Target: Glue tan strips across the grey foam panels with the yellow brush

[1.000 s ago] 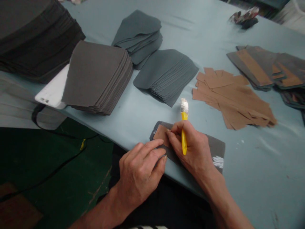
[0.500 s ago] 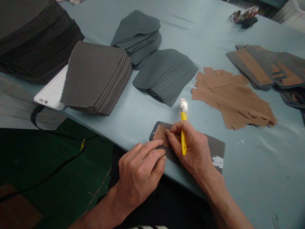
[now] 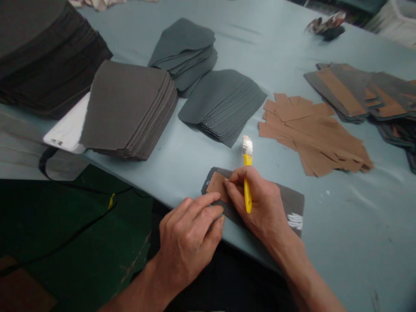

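Note:
A dark grey piece lies at the table's near edge, with a white smear at its right end. On its left end rests a brown strip, partly hidden by my fingers. My left hand has its fingers extended, the tips touching the strip's lower edge, and grips nothing. My right hand is closed around a yellow-handled brush, its white-coated bristles pointing away from me. The thumb and fingertips of that hand also press on the brown strip.
Loose brown strips lie to the right, with strip-covered grey pieces beyond. Fanned blue-grey pieces and a dark grey stack on a white board sit left. A taller dark stack stands behind.
The whole view has shifted slightly, so everything sits a little further left. Both hands, the brush and the brown strip keep nearly the same positions relative to each other.

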Available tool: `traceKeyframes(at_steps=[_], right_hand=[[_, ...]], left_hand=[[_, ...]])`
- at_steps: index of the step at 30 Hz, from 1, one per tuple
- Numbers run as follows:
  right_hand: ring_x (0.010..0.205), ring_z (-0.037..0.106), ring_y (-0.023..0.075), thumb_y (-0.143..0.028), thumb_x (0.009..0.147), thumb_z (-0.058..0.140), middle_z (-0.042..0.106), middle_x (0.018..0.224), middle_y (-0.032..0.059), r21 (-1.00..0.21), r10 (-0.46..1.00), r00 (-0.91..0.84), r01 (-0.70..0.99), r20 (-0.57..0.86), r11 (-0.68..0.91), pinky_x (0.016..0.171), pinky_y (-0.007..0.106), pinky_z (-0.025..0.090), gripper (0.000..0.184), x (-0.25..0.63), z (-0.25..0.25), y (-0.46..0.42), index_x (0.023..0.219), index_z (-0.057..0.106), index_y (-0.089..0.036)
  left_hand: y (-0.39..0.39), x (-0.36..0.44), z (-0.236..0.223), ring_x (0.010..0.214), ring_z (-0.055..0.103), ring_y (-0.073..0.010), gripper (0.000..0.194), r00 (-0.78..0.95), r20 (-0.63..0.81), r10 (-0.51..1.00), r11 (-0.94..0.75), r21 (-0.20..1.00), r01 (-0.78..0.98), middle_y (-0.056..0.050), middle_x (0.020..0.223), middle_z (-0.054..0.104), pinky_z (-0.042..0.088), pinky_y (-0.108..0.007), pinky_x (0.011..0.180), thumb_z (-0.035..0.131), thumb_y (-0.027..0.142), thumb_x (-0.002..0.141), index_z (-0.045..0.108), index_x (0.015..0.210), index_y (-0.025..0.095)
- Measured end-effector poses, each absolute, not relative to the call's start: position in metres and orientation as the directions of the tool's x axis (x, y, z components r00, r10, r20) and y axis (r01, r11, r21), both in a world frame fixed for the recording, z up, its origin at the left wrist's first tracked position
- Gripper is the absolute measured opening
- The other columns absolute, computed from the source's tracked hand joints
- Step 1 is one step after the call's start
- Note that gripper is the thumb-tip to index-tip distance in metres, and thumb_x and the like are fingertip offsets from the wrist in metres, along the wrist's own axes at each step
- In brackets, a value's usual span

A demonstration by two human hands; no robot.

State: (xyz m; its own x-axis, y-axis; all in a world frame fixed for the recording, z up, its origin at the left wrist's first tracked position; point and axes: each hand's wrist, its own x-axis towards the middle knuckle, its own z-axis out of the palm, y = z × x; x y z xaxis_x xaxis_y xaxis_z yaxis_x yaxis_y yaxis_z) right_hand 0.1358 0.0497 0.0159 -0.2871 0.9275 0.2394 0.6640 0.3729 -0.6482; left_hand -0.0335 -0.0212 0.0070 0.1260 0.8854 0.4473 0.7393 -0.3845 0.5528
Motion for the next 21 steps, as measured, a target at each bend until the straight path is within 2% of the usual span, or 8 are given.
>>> traceKeyframes(at_steps=[4, 10, 16, 21], right_hand=[[0.057, 0.056, 0.0097, -0.020, 0.094, 0.060, 0.061, 0.073, -0.0059, -0.665, 0.931, -0.288, 0.653, 0.225, 0.363, 0.059, 0.020, 0.043, 0.010, 0.135, 0.016, 0.050, 0.090, 0.053, -0.025], [0.058, 0.056, 0.0103, -0.018, 0.095, 0.059, 0.061, 0.072, -0.0057, -0.636, 0.916, -0.317, 0.660, 0.248, 0.400, 0.059, 0.020, 0.043, 0.012, 0.135, 0.019, 0.052, 0.090, 0.052, -0.025], [0.058, 0.056, 0.0112, -0.019, 0.096, 0.058, 0.060, 0.072, -0.0055, -0.621, 0.912, -0.324, 0.669, 0.253, 0.410, 0.059, 0.021, 0.043, 0.011, 0.135, 0.019, 0.052, 0.090, 0.051, -0.026], [0.057, 0.055, 0.0110, -0.019, 0.096, 0.060, 0.058, 0.070, -0.0066, -0.626, 0.915, -0.324, 0.668, 0.241, 0.402, 0.057, 0.020, 0.042, 0.013, 0.135, 0.019, 0.051, 0.090, 0.051, -0.026]], left_hand=[[-0.022, -0.035, 0.008, 0.092, 0.079, -0.0211, 0.011, 0.144, 0.457, 0.878, -0.402, 0.540, 0.740, -0.005, 0.117, 0.081, 0.060, -0.036, 0.081, 0.062, 0.015, 0.099, 0.071, 0.099, 0.020], [-0.024, -0.043, 0.015, 0.106, 0.078, -0.0172, 0.013, 0.146, 0.455, 0.879, -0.422, 0.597, 0.682, -0.008, 0.115, 0.081, 0.061, -0.029, 0.097, 0.059, 0.012, 0.101, 0.068, 0.107, 0.018], [-0.013, -0.046, 0.021, 0.111, 0.077, -0.0196, 0.017, 0.216, 0.431, 0.876, -0.429, 0.491, 0.758, -0.009, 0.123, 0.079, 0.062, -0.033, 0.100, 0.057, 0.015, 0.103, 0.068, 0.116, 0.018], [-0.002, -0.048, 0.022, 0.116, 0.075, -0.0195, 0.032, 0.274, 0.411, 0.870, -0.452, 0.438, 0.777, -0.009, 0.130, 0.076, 0.062, -0.033, 0.103, 0.048, 0.005, 0.100, 0.065, 0.125, 0.017]])
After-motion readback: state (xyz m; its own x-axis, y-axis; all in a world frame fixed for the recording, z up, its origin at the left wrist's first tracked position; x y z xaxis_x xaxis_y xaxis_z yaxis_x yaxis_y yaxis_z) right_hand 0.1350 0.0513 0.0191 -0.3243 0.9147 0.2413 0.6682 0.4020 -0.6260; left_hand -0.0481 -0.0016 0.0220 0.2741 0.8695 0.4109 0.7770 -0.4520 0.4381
